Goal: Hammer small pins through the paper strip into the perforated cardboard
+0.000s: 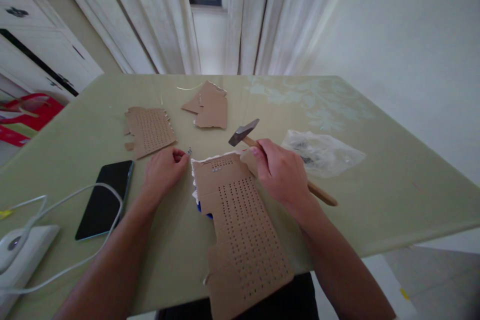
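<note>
My right hand [283, 172] is wrapped around the wooden handle of a hammer [243, 133]. Its grey metal head is raised over the table, just beyond a long cardboard sheet. That cardboard sheet [243, 220] has rows of punched holes, a torn far edge and some small metal pieces set in its far end. To its left, my left hand [167, 170] rests on the table with its fingers pinched together. Small shiny metal pieces [189, 151] show at its fingertips, too small to name. A bit of something blue [198, 207] peeks out under the sheet's left edge.
A second perforated cardboard piece [152, 130] and some torn cardboard [212, 107] lie farther back. A clear plastic bag [326, 152] sits right of the hammer. On the left are a phone [105, 195], a white cable [75, 192] and a power strip [28, 255].
</note>
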### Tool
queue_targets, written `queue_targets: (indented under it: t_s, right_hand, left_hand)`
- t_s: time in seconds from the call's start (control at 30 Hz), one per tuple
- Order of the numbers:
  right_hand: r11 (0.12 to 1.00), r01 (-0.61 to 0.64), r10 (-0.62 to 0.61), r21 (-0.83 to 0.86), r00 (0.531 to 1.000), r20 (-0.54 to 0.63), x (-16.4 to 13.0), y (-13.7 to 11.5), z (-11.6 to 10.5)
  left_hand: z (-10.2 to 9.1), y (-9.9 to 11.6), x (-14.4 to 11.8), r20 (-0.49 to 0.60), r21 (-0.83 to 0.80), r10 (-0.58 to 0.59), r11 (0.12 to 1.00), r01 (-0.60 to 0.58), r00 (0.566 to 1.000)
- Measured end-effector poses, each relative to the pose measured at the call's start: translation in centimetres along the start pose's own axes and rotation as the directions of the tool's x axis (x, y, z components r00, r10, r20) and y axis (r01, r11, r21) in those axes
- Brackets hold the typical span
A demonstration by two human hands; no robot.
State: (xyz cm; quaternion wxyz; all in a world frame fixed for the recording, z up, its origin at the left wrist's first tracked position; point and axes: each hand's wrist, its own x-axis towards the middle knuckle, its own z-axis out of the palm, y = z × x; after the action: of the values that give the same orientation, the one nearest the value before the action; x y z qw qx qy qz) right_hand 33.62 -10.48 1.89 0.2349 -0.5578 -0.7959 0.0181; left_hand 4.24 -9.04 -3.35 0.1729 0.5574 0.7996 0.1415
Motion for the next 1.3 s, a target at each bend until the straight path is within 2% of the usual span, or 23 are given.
queue_targets:
  t_s: [0.1,0.17,0.23,0.33,0.43,0.53,0.63,0.7,0.87,1.07,1.3]
  right_hand:
    - [1.0,-0.005,0.005,-0.004,1.0,0.004,0.0,0.0,0.0]
    - [1.0,-0.011,0.011,-0.003,1.0,0.005,0.0,-0.1,0.0]
    - [1.0,-0.021,0.021,0.003,1.0,0.005,0.1,-0.1,0.0]
    - [0.999,-0.036,0.036,0.017,0.999,0.007,0.1,-0.1,-0.1]
    - [0.999,-0.046,0.046,0.024,0.999,0.013,0.2,-0.1,-0.2]
    - [0.997,-0.061,0.06,0.039,0.998,0.012,0.3,-0.1,-0.2]
    - [0.997,-0.067,0.067,0.046,0.998,0.005,0.4,0.1,-0.2]
    - [0.997,-0.069,0.069,0.045,0.998,0.003,0.4,0.2,-0.2]
    - [0.996,-0.078,0.078,0.04,0.997,0.004,0.4,0.4,-0.3]
    - [0.997,-0.066,0.066,0.025,0.998,0.015,0.3,0.3,-0.2]
    - [0.999,-0.047,0.047,0.019,0.999,0.011,0.2,0.3,0.1]
  left_hand:
    - [0.2,-0.3,0.0,-0.045,-0.002,0.004,1.0,-0.004,0.999]
    - [0.1,-0.4,0.1,-0.129,-0.052,0.016,0.998,-0.023,0.992]
    - [-0.3,-0.4,0.0,-0.243,-0.17,0.034,0.982,-0.077,0.969]
    - [-1.2,0.3,-0.7,-0.383,-0.408,0.087,0.877,-0.253,0.92]
    - [-2.3,1.9,-2.3,-0.45,-0.553,0.159,0.723,-0.414,0.879]
    - [-3.1,4.2,-4.2,-0.449,-0.562,0.272,0.655,-0.505,0.851]
    - [-3.3,5.9,-5.6,-0.387,-0.532,0.395,0.642,-0.552,0.833]
    - [-3.0,6.3,-6.0,-0.371,-0.513,0.425,0.648,-0.564,0.826]
    - [-2.2,5.6,-6.2,-0.351,-0.493,0.427,0.673,-0.552,0.834]
    - [-1.9,4.9,-6.0,-0.353,-0.413,0.482,0.689,-0.596,0.802]
    - [-1.5,4.9,-5.9,-0.334,-0.404,0.51,0.683,-0.609,0.793]
